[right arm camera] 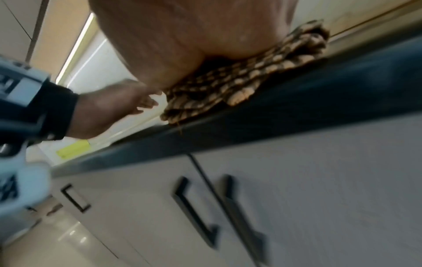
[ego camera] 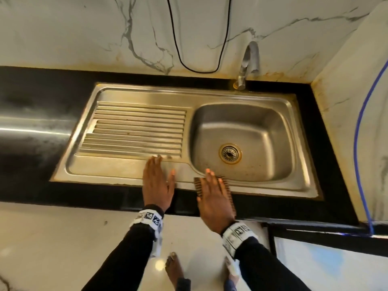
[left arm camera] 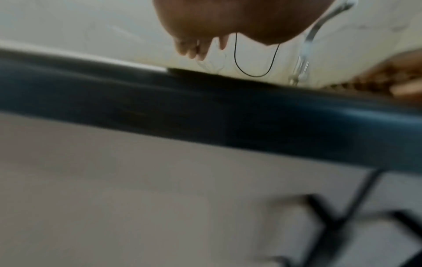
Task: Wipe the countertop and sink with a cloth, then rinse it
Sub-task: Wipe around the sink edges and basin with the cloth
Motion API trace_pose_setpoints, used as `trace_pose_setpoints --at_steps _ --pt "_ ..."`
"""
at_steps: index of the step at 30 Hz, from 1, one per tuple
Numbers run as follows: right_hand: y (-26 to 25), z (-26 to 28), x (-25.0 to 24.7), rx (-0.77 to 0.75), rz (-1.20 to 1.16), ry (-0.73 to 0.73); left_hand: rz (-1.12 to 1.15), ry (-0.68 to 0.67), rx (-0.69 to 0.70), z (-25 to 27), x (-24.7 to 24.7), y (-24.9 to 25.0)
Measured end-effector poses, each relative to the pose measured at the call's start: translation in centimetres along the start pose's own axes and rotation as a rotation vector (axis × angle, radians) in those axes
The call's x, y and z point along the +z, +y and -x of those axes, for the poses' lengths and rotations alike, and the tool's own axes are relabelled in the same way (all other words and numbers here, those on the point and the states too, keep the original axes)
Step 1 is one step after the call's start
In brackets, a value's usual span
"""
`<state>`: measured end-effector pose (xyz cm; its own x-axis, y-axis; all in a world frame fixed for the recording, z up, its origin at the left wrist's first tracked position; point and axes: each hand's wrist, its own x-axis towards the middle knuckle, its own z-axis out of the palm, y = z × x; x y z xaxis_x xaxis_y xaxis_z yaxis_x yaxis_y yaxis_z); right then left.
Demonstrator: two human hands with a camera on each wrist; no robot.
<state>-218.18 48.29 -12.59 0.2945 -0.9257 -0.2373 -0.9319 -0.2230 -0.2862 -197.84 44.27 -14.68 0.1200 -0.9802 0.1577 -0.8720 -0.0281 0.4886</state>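
A brown checkered cloth lies folded on the front rim of the steel sink, overlapping the black countertop. My right hand presses flat on the cloth with straight fingers; in the right wrist view its palm covers the cloth. To the left of it, my left hand is spread flat and empty over the front of the ribbed drainboard. I cannot tell whether it touches the steel. The basin with its drain is dry-looking and holds nothing.
A chrome faucet stands behind the basin against the marble wall. A black cable hangs on that wall, and a blue hose runs down the right side wall. White cabinet doors with black handles are below the counter edge.
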Motion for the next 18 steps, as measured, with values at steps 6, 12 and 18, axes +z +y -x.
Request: trace_pose_setpoints --at_steps 6,12,18 --pt "-7.7 -14.7 0.9 0.125 -0.149 -0.083 -0.252 -0.149 -0.063 -0.8 -3.4 -8.1" --pt "-4.9 -28.9 -3.7 0.202 -0.222 0.017 -0.216 -0.197 -0.065 -1.1 -3.1 -8.8" --pt "-0.5 -37.3 -6.9 0.155 -0.094 0.024 -0.187 -0.197 -0.086 -1.5 -3.0 -8.9"
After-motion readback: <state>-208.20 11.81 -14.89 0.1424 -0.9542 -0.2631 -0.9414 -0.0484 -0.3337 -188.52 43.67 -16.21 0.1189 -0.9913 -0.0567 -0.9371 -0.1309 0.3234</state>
